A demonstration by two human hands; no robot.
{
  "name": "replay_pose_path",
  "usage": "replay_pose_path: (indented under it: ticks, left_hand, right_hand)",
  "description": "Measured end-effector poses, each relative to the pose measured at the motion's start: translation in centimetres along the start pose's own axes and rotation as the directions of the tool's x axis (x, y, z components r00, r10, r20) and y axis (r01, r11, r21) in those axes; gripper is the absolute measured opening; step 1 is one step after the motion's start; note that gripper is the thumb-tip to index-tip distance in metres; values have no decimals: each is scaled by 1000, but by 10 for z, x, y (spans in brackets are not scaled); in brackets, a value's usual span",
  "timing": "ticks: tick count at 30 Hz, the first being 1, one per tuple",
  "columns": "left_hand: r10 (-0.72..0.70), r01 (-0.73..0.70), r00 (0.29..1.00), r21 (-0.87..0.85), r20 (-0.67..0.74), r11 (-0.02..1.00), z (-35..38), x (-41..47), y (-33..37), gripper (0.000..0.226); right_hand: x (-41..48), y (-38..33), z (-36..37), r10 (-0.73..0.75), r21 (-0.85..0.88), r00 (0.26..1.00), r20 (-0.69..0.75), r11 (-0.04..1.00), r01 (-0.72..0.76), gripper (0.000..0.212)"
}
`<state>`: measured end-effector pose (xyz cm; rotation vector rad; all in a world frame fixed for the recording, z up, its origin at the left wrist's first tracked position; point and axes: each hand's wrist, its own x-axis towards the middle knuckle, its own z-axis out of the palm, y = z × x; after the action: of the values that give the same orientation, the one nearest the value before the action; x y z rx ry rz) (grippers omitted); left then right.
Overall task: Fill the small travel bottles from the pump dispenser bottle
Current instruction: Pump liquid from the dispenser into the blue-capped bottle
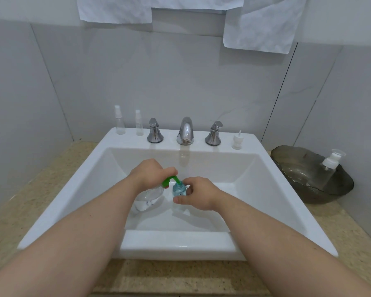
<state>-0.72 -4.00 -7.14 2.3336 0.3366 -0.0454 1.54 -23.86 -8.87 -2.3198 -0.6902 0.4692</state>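
A speckled beige counter (19, 211) frames the white glazed sink (73, 200); on its back ledge, from the left, stand two clear spray bottles (120, 123) with white tops, upright and just apart; then a chrome handle (155, 131), the curved chrome spout (185, 131), a second handle (213, 133) and a small white cap (237, 141).

Inside the basin the left hand (147, 174) has its fingers curled over the green head of the pump bottle (149, 198); that bottle is clear and rounded, and leans with its base down-left and its head up-right; its green nozzle (176, 179) points right and downward, its tip at the mouth of the blue bottle (178, 189). This small, translucent bottle stands roughly upright over the basin floor, mouth up; the right hand (198, 194) grips it from the right, thumb in front, fingers wrapped behind. Both forearms reach in over the front rim; nothing lies between nozzle and mouth.

Right of the sink, on the counter, sits a dark smoky glass bowl (341, 189) with a wavy rim; a clear bottle with a white pump (330, 168) leans inside it.
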Motion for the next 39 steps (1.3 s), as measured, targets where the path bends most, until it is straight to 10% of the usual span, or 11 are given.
replay_pose_path:
  ticks: [39]
  left_hand:
    - [-13,15,998,24,-54,1000,1,6,-2,68]
  right_hand:
    - [4,2,0,3,22,1000,-2,1000,-3,31]
